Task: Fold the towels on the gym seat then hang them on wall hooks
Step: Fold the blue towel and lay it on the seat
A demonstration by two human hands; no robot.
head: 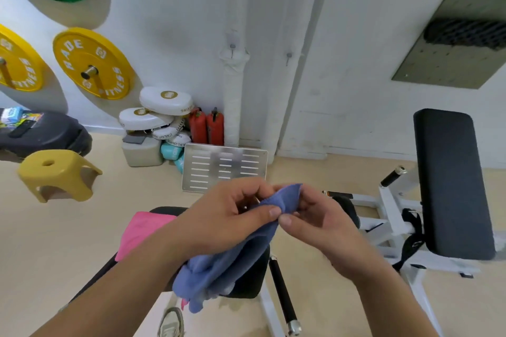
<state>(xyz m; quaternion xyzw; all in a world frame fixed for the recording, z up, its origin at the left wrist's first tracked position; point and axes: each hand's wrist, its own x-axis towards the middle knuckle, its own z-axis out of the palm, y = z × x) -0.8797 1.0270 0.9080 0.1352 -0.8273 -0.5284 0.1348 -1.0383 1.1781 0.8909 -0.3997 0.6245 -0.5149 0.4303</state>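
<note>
Left grip [227, 216] and right grip [320, 220] both raised, thumbs almost touching, each pinching the top edge of the blue towel [227, 262] over the seat [254, 279].

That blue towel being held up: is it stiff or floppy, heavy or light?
Probably floppy: the blue towel sags in bunched folds below where the left hand and right hand pinch its edge. Likely light, since fingertip pinches hold its top up.

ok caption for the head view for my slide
Left hand and right hand pinch blue towel over gym seat, pink towel on it.
</note>
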